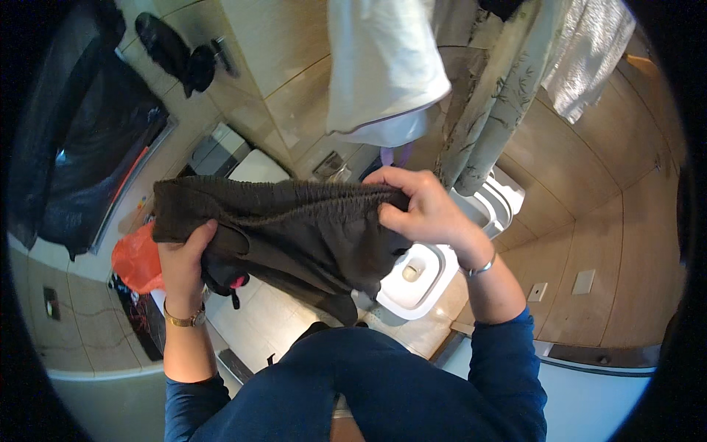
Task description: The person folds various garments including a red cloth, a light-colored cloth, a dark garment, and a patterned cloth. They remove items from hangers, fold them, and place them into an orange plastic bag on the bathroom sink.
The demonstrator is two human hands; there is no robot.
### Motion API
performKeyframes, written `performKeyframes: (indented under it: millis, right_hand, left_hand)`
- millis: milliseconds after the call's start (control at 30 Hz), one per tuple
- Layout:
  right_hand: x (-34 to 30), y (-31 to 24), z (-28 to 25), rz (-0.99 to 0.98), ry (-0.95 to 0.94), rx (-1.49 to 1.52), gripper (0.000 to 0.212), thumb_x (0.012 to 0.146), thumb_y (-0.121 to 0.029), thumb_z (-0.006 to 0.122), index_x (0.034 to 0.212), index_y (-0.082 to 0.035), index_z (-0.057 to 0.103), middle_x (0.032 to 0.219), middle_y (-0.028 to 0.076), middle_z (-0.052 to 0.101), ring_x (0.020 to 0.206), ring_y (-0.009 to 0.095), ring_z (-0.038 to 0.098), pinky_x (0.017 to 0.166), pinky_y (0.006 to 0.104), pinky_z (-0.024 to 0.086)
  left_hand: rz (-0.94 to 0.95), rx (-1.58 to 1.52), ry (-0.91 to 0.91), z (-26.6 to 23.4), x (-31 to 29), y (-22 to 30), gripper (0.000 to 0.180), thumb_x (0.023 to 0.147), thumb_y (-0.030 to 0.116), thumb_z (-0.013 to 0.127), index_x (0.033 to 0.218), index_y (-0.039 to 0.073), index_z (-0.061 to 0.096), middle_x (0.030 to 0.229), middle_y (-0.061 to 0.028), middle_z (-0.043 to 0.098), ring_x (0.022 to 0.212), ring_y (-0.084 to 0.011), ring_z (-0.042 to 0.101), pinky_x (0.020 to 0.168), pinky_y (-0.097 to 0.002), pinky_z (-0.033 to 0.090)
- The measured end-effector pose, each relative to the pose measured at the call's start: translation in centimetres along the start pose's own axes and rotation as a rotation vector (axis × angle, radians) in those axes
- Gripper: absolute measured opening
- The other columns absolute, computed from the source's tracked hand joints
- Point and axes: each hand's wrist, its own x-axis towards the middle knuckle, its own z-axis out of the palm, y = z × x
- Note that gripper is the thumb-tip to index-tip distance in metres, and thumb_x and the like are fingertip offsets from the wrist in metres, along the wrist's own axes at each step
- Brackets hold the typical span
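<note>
A pair of dark elastic-waist pants [294, 236] is stretched between my two hands in front of my body. Its gathered waistband runs across the top, and the cloth droops in folds below. On the left end, my left hand [184, 254] grips the waistband side, thumb lying over the front and the other fingers hidden behind the cloth. My right hand [423, 206] pinches the right end of the waistband between thumb and fingers. Under the pants near my left hand, a small dark item with a pink patch [237, 282] partly shows; its kind is unclear.
A white towel [383, 74] and a patterned curtain [493, 110] hang ahead, with a silvery cloth [589, 55] to the right. Below my right hand stands a white basin-shaped fixture [417, 283]. An orange-red plastic bag [136, 258] and black plastic sheeting [96, 147] are at left.
</note>
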Motion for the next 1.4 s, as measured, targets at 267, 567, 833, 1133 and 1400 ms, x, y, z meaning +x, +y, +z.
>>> performKeyframes:
  millis: [267,567,833,1133,1400]
  right_hand:
    - [0.7,-6.3,2.5,-0.197,-0.326,-0.282,0.040,0.072,-0.016,0.078,0.106,-0.003,0.061,0.084,0.015,0.068,0.075,0.024,0.068,0.068,0.0340,0.053]
    - [-2.1,-12.7,11.4,-0.264,-0.246,-0.711,0.023,0.079,-0.010,0.069,0.095,-0.001,0.055,0.081,0.020,0.062,0.079,0.038,0.061,0.069,0.0440,0.048]
    - [-4.2,-17.5,17.2,-0.368,-0.464,-0.528,0.024,0.087,-0.026,0.065,0.089,-0.002,0.065,0.073,0.015,0.059,0.066,0.033,0.058,0.059,0.0396,0.045]
    - [1.4,-11.4,26.4,0.504,-0.429,0.163,0.026,0.085,-0.027,0.071,0.088,-0.001,0.067,0.084,-0.001,0.065,0.074,0.008,0.058,0.063,0.0242,0.048]
    - [-3.4,-10.1,38.9,0.403,-0.525,0.539,0.028,0.095,-0.025,0.059,0.093,0.002,0.067,0.081,0.001,0.065,0.071,0.006,0.054,0.063,0.0228,0.046]
  left_hand:
    - [-0.053,0.089,-0.078,-6.3,-5.7,-0.6,0.026,0.078,0.001,0.069,0.102,-0.002,0.063,0.097,-0.0023,0.066,0.087,-0.0110,0.060,0.082,-0.0259,0.047]
    - [0.057,0.126,-0.027,-17.8,-12.4,-1.9,0.021,0.089,0.016,0.068,0.102,-0.001,0.067,0.094,-0.0006,0.068,0.084,-0.0076,0.058,0.080,-0.0243,0.047]
    - [0.101,0.122,-0.061,-26.8,-18.7,1.0,0.020,0.095,0.016,0.058,0.101,-0.003,0.065,0.092,-0.0003,0.067,0.082,-0.0075,0.057,0.075,-0.0238,0.047]
    - [-0.608,-0.262,0.308,-30.3,-18.8,-5.1,0.039,0.090,0.027,0.063,0.112,-0.006,0.062,0.107,-0.0092,0.068,0.095,-0.0163,0.064,0.085,-0.0292,0.049]
    - [-0.381,0.118,0.210,-21.3,-25.6,-6.6,0.030,0.095,0.026,0.056,0.096,-0.003,0.063,0.080,-0.0064,0.064,0.073,-0.0112,0.055,0.067,-0.0284,0.045]
